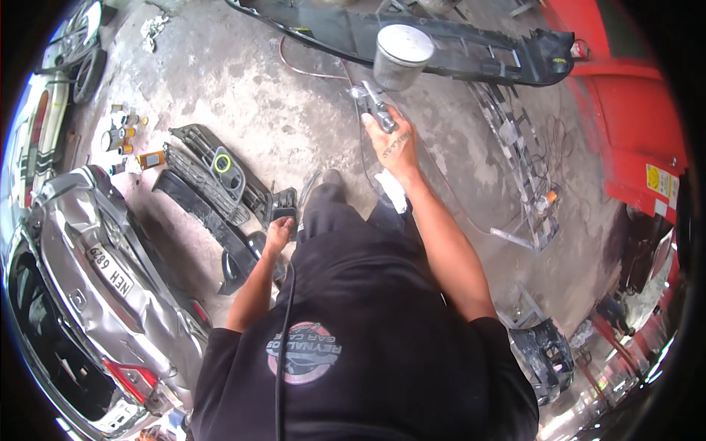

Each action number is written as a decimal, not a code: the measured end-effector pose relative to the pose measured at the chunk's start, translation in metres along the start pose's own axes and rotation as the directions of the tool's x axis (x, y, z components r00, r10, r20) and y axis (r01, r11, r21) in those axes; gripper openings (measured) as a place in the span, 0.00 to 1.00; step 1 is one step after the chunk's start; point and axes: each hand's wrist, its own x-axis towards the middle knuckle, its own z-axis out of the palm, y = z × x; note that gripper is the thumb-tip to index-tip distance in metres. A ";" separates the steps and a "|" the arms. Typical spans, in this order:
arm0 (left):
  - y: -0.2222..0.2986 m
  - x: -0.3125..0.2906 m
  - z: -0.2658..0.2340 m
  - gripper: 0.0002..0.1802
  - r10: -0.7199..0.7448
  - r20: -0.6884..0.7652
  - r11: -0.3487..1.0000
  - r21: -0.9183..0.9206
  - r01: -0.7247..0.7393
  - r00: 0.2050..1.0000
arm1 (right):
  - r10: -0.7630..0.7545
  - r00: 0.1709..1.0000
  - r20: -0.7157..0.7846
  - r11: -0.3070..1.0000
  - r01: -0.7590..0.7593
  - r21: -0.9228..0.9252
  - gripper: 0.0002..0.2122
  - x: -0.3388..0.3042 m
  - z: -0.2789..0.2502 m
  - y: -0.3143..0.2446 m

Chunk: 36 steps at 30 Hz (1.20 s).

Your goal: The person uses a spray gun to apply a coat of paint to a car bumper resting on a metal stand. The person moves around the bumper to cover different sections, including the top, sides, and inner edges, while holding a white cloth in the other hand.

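Left hand [278,234] low by the thigh, fingers curled around a small black part [284,214]. Right hand [393,143] stretched forward, clamped on the grip of a spray gun [376,105] with its metal cup [401,55] on top. Beyond it, a black bumper [471,44] lies on the concrete floor [243,95]. Grille pieces [213,180] lie left.

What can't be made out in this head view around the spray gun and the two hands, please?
- Spray gun nozzle: too small, partly under its cup.
- Right hand fingers: wrapped under the grip, so trigger pressure is hidden.
- Left hand: small and dark against the black trim parts; whether it holds anything is unclear.
- Small cans: too small to identify.
- Silver car: cut off by the rim.
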 end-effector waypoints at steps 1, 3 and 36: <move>0.001 -0.002 -0.006 0.19 -0.005 -0.014 1.000 0.007 0.005 1.000 | 0.031 0.999 -0.042 1.000 -0.031 0.002 0.17 -0.003 0.000 0.002; -0.003 0.002 -0.022 0.25 -0.061 0.081 0.994 0.100 0.052 0.995 | 0.088 0.988 -0.128 0.996 -0.088 0.002 0.17 -0.009 -0.009 0.010; -0.038 0.000 0.001 0.21 0.045 -0.017 0.998 -0.033 -0.045 0.999 | 0.122 0.981 -0.151 0.961 -0.155 -0.229 0.14 0.021 0.059 -0.051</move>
